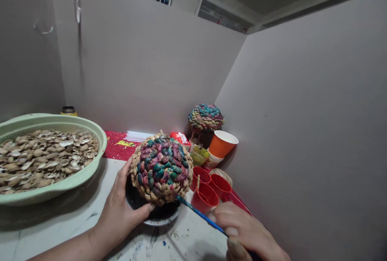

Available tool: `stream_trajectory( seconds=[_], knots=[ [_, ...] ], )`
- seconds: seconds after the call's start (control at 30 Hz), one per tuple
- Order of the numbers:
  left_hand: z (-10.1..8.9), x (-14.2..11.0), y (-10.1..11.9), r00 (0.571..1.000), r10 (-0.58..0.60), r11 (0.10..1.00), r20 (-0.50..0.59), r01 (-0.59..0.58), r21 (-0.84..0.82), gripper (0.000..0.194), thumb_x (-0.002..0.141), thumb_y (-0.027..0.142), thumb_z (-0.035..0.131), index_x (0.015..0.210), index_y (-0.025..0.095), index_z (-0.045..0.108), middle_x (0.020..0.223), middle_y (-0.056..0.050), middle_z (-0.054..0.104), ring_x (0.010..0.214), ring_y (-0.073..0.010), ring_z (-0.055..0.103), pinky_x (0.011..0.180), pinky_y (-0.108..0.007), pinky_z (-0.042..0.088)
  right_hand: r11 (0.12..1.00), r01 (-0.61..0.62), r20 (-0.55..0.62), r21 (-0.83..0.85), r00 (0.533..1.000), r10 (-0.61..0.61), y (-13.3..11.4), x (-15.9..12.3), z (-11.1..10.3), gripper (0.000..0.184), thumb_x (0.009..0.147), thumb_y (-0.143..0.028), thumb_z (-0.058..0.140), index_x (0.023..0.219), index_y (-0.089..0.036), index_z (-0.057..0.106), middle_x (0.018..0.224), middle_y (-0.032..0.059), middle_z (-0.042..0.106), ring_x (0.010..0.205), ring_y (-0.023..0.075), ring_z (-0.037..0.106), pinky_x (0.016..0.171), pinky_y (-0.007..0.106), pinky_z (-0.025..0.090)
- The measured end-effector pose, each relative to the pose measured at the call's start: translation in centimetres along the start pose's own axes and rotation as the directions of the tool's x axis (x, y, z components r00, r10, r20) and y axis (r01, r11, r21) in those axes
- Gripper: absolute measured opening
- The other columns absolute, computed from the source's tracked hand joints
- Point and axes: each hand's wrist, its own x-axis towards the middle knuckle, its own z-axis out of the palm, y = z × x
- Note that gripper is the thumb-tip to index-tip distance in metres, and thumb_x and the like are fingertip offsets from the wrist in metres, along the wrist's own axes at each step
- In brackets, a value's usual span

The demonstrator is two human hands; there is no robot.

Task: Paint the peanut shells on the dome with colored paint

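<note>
A dome covered in peanut shells (163, 168) rests in a dark bowl (161, 221). Teal, purple and magenta paint coats its top, while the shells round its lower edge stay tan. My left hand (122, 204) grips the dome's left side, fingers behind and thumb at the front near the bowl's rim. In my right hand (246, 228) is a blue paintbrush (204, 217), pinched by the handle. Its tip touches, or nearly touches, the dome's lower right edge. Red cups (205, 197) stand just beyond the brush, one with a stick in it.
At left, a green colander (101, 148) holds many peanut shells. Behind stand a second painted shell dome (206, 117), an orange paper cup (222, 145) and a yellow-stained cup (199, 156). Grey partitions (145, 63) enclose the paint-spotted table (116, 253).
</note>
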Motion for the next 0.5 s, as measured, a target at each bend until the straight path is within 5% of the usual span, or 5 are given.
stream_trajectory(
  seconds=[0.13,0.37,0.5],
  knots=[
    [0.1,0.0,-0.1,1.0,0.01,1.0,-0.01,-0.01,0.003,0.102,0.079,0.043,0.078,0.159,0.037,0.015,0.159,-0.016,0.043,0.145,-0.0395,0.048,0.115,-0.069,0.04,0.986,0.159,0.002,0.058,0.987,-0.159,1.0,-0.1,0.7,0.011,0.104,-0.016,0.05,0.099,-0.017,0.06,0.074,0.0055,0.075,0.064,0.0167,0.074,0.066,0.031,0.066],
    [-0.1,0.1,0.0,1.0,0.022,1.0,-0.004,-0.022,0.003,0.101,0.079,0.044,0.077,0.159,0.036,0.015,0.158,-0.017,0.043,0.143,-0.0399,0.049,0.114,-0.07,0.041,0.998,-0.013,0.002,0.066,1.0,0.013,0.2,0.5,0.1,0.009,0.101,-0.014,0.055,0.103,-0.017,0.063,0.084,0.0084,0.077,0.077,0.0206,0.076,0.071,0.036,0.067],
    [0.0,0.0,0.1,1.0,0.025,1.0,-0.009,-0.025,0.014,0.099,0.08,0.043,0.076,0.159,0.035,0.016,0.158,-0.017,0.042,0.143,-0.0401,0.049,0.114,-0.068,0.043,0.997,-0.006,-0.065,0.082,0.998,0.011,0.0,0.8,-0.6,0.008,0.1,-0.014,0.057,0.103,-0.018,0.064,0.083,0.0072,0.076,0.074,0.0192,0.074,0.069,0.035,0.066]
  ],
)
